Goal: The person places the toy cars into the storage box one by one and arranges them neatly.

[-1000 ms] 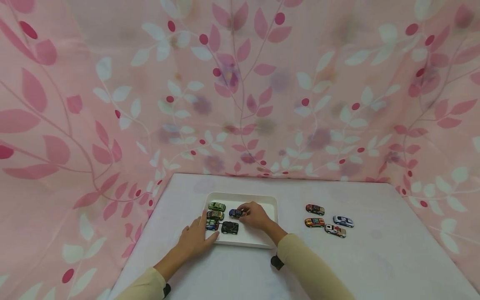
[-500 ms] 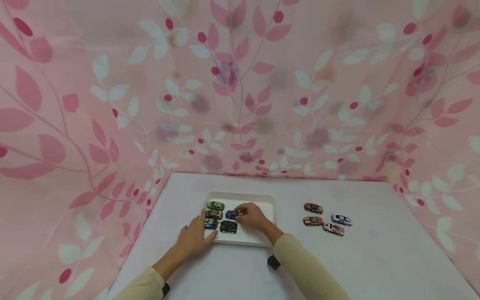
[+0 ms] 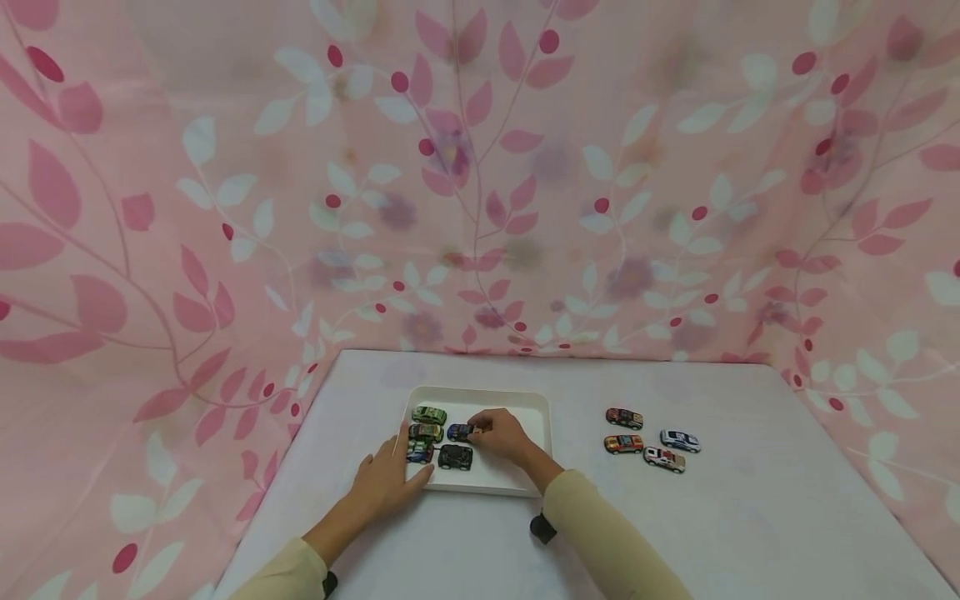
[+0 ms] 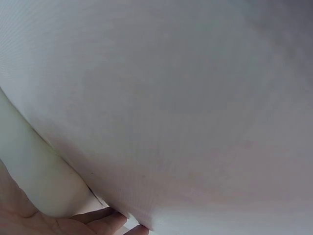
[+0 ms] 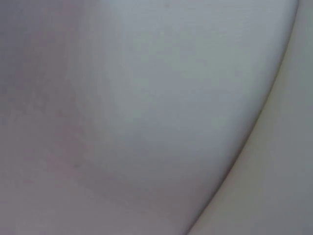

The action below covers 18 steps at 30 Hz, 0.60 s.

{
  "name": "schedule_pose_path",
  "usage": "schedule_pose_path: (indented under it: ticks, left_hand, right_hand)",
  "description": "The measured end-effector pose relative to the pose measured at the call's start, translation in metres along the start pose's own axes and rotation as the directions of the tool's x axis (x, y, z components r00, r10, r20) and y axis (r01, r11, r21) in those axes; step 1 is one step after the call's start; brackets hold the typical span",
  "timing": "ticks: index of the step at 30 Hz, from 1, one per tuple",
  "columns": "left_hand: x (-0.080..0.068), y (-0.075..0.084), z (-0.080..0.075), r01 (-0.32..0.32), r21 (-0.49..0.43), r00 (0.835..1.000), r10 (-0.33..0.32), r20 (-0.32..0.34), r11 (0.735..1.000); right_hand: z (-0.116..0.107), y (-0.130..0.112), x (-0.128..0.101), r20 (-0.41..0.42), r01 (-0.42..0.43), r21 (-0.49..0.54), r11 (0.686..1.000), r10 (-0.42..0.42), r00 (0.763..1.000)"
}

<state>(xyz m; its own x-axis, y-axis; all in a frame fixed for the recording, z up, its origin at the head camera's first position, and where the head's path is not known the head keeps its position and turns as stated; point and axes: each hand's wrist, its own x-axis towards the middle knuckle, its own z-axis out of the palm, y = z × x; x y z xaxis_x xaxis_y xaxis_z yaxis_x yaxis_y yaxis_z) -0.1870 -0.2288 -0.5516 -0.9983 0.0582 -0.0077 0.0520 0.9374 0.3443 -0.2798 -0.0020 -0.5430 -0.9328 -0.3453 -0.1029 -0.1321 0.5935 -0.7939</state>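
A white tabletop [image 3: 480, 550] is enclosed by pink leaf-print curtains [image 3: 480, 167]. A blue toy car [image 3: 458, 432] is pinched by the right hand [image 3: 504, 436] inside the white tray [image 3: 525, 408]; the left hand [image 3: 390, 479] is laid flat on the tray's near-left corner. Four cars [image 3: 648, 440] are left to the right. The blue car is placed slightly further left than before.

Cars [image 3: 438, 435] in tray [image 3: 525, 406], others [image 3: 649, 442] rightward

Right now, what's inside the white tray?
The white tray holds five toy cars: three in a column at its left, a black car, and a blue car that the right hand pinches, partly covering it.
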Motion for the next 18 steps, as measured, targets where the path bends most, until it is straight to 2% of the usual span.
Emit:
schedule_pose_path:
  ticks: [10, 16, 18]
  left_hand:
    - [-0.002, 0.001, 0.0, 0.012, 0.002, 1.0, -0.012, 0.01, 1.0]
    - [0.0, 0.001, -0.001, 0.009, 0.011, 1.0, -0.009, 0.002, 1.0]
    - [0.0, 0.0, 0.0, 0.008, 0.012, 1.0, -0.008, -0.002, 1.0]
  right_hand:
    - [0.004, -0.002, -0.002, -0.015, 0.012, -0.013, 1.0, -0.012, 1.0]
    - [-0.008, -0.004, -0.005, -0.017, 0.021, 0.001, 1.0, -0.021, 1.0]
    - [-0.013, -0.004, -0.007, -0.031, 0.056, -0.012, 0.998, -0.057, 0.998]
